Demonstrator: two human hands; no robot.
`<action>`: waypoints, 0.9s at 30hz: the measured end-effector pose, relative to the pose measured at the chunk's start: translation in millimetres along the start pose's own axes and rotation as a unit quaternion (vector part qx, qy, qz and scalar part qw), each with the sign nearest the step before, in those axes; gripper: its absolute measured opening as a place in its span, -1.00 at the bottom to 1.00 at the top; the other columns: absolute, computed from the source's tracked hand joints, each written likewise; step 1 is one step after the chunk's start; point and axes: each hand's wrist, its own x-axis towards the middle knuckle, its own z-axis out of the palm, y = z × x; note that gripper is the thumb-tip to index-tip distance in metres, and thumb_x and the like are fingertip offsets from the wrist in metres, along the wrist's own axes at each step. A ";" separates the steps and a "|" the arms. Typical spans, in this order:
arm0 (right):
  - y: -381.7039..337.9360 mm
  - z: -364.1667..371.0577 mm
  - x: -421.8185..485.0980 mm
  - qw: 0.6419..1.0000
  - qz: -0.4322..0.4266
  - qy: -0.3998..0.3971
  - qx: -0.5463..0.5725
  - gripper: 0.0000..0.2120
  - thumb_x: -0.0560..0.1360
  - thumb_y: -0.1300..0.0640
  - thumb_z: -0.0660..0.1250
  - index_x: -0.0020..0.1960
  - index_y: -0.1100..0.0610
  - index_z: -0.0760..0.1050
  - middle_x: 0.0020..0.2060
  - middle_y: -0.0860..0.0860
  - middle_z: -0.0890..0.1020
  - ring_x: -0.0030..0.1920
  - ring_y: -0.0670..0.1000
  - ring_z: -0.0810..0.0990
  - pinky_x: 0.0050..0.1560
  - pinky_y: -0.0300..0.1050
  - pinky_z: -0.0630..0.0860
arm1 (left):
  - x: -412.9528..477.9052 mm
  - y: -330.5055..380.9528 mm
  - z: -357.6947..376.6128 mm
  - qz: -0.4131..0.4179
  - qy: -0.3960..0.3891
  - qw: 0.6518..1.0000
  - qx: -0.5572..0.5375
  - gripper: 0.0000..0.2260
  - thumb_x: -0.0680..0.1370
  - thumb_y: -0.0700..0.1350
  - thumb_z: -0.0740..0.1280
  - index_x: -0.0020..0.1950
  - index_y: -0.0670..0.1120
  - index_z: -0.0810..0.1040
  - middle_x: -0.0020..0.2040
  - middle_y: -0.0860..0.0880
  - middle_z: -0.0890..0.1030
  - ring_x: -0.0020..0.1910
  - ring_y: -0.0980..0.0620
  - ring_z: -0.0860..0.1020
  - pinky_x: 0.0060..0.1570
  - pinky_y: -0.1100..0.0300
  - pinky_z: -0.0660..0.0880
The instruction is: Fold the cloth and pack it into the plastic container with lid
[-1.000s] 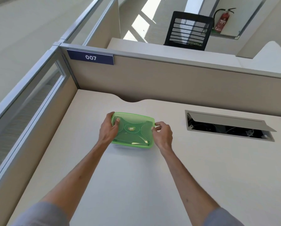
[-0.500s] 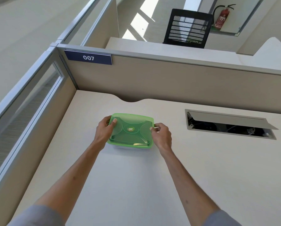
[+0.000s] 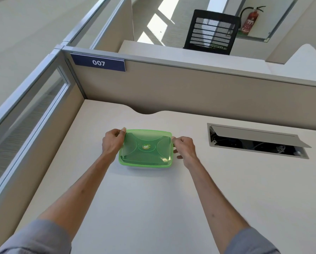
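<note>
A plastic container with a translucent green lid [image 3: 146, 148] sits on the pale desk [image 3: 153, 208], a round sticker at the lid's centre. The lid lies on top of the container; a darker shape shows faintly through it, and I cannot tell if that is the cloth. My left hand [image 3: 112, 142] holds the lid's left edge, thumb near the far left corner. My right hand [image 3: 185, 148] pinches the lid's right edge with thumb and fingertips.
An open cable hatch [image 3: 256, 142] with a raised grey flap is set into the desk at right. Beige partitions close the back and left, with a blue "007" sign [image 3: 98, 62]. A black mesh chair [image 3: 212, 32] and a fire extinguisher [image 3: 249, 20] stand beyond.
My left hand slid off the lid's top to its left edge. The lid settled flatter on the container, and my right hand stayed at the right edge.
</note>
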 end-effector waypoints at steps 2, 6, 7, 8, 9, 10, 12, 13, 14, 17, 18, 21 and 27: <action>-3.5 2.4 8.0 1.000 -0.006 0.010 0.011 -0.70 0.62 -0.12 0.43 0.11 0.11 0.64 -0.03 0.06 0.76 -0.03 0.15 0.76 -0.11 0.03 0.65 | 2.4 -0.5 3.1 -0.009 0.005 1.000 -0.010 -0.61 0.72 0.16 0.35 0.28 -0.13 0.72 0.11 -0.13 0.72 0.04 -0.20 0.65 0.17 -0.07 0.62; -7.1 11.2 26.0 0.998 0.018 -0.011 0.057 -0.74 0.60 -0.01 0.48 -0.02 0.21 0.69 0.03 0.16 0.79 -0.10 0.16 0.70 -0.18 0.00 0.64 | 6.5 -6.4 7.5 -0.037 0.002 0.998 -0.057 -0.63 0.71 0.15 0.40 0.32 -0.10 0.73 0.17 -0.09 0.72 0.24 -0.22 0.63 0.38 -0.21 0.60; -6.9 12.3 29.9 0.997 0.027 -0.015 0.074 -0.75 0.60 0.03 0.50 -0.06 0.23 0.69 0.04 0.19 0.79 -0.11 0.16 0.69 -0.18 0.00 0.64 | 7.4 -7.6 8.9 -0.044 0.002 0.997 -0.071 -0.64 0.70 0.15 0.41 0.31 -0.09 0.73 0.19 -0.09 0.72 0.25 -0.22 0.63 0.39 -0.22 0.59; -6.0 13.0 33.6 0.996 0.033 -0.016 0.084 -0.77 0.59 0.07 0.51 -0.10 0.23 0.68 0.04 0.22 0.79 -0.13 0.17 0.68 -0.17 0.01 0.65 | 7.8 -8.1 10.2 -0.048 0.001 0.995 -0.083 -0.65 0.70 0.14 0.41 0.31 -0.09 0.72 0.20 -0.09 0.72 0.26 -0.21 0.63 0.40 -0.22 0.59; -5.8 14.1 36.2 0.995 0.038 -0.016 0.087 -0.79 0.58 0.10 0.51 -0.13 0.23 0.67 0.03 0.24 0.79 -0.14 0.18 0.68 -0.17 0.02 0.65 | 7.5 -7.3 11.1 -0.051 0.002 0.995 -0.089 -0.66 0.70 0.14 0.41 0.31 -0.09 0.71 0.22 -0.09 0.72 0.27 -0.20 0.62 0.39 -0.21 0.59; -5.1 15.4 39.0 0.995 0.042 -0.012 0.089 -0.80 0.57 0.14 0.52 -0.15 0.24 0.66 0.03 0.26 0.79 -0.14 0.18 0.68 -0.17 0.03 0.66 | 7.9 -6.6 12.7 -0.052 0.004 0.995 -0.091 -0.66 0.71 0.13 0.41 0.31 -0.09 0.71 0.23 -0.10 0.71 0.26 -0.19 0.62 0.37 -0.18 0.59; -4.0 17.4 41.7 0.994 0.049 0.002 0.098 -0.82 0.52 0.20 0.53 -0.13 0.32 0.66 0.02 0.29 0.79 -0.16 0.17 0.67 -0.13 0.11 0.71 | 9.7 -5.9 17.0 -0.055 0.009 0.994 -0.096 -0.67 0.72 0.12 0.40 0.31 -0.10 0.70 0.22 -0.08 0.70 0.21 -0.16 0.60 0.27 -0.10 0.57; -2.8 18.0 42.5 0.993 0.053 0.006 0.104 -0.81 0.50 0.22 0.52 -0.09 0.38 0.67 0.02 0.30 0.79 -0.17 0.17 0.67 -0.09 0.16 0.72 | 10.2 -5.4 19.2 -0.057 0.012 0.994 -0.097 -0.67 0.72 0.12 0.40 0.29 -0.10 0.69 0.20 -0.07 0.69 0.18 -0.15 0.59 0.20 -0.06 0.54; -1.6 18.6 43.5 0.992 0.056 0.005 0.111 -0.81 0.50 0.24 0.52 -0.06 0.40 0.67 0.02 0.29 0.79 -0.17 0.17 0.67 -0.09 0.16 0.72 | 11.3 -4.8 20.8 -0.058 0.015 0.993 -0.097 -0.68 0.72 0.11 0.40 0.28 -0.11 0.69 0.18 -0.07 0.69 0.15 -0.14 0.58 0.15 -0.02 0.51; -1.2 16.8 40.3 0.992 0.047 -0.005 0.117 -0.89 0.54 0.24 0.53 -0.14 0.26 0.68 -0.01 0.23 0.80 -0.18 0.17 0.69 -0.22 0.01 0.67 | 13.5 -4.1 22.0 -0.073 0.019 0.993 -0.093 -0.71 0.71 0.11 0.40 0.23 -0.09 0.69 0.15 -0.07 0.68 0.14 -0.15 0.58 0.12 -0.01 0.49; -0.5 16.4 39.6 0.992 0.044 -0.006 0.117 -0.86 0.54 0.21 0.53 -0.17 0.21 0.67 0.00 0.22 0.80 -0.17 0.18 0.70 -0.21 0.01 0.67 | 13.7 -4.3 21.5 -0.076 0.020 0.992 -0.096 -0.71 0.71 0.11 0.41 0.22 -0.09 0.70 0.15 -0.07 0.69 0.16 -0.16 0.59 0.13 -0.02 0.49; 1.2 14.8 32.7 0.992 0.034 -0.005 0.118 -0.81 0.58 0.12 0.52 -0.17 0.16 0.64 0.02 0.19 0.80 -0.10 0.21 0.75 -0.16 0.01 0.70 | 8.0 -2.0 16.9 -0.074 0.004 0.993 -0.094 -0.67 0.72 0.15 0.40 0.28 -0.08 0.70 0.20 -0.07 0.69 0.25 -0.18 0.61 0.24 -0.09 0.55; 31.9 -12.0 -20.4 0.995 0.021 -0.008 0.092 -0.74 0.63 -0.03 0.48 0.06 0.18 0.67 -0.06 0.09 0.76 -0.12 0.11 0.74 -0.04 0.07 0.73 | -31.0 -12.4 -14.8 -0.022 -0.008 0.999 -0.026 -0.33 0.64 0.43 0.19 0.45 -0.08 0.57 0.31 -0.12 0.69 0.26 -0.22 0.67 0.32 -0.30 0.63</action>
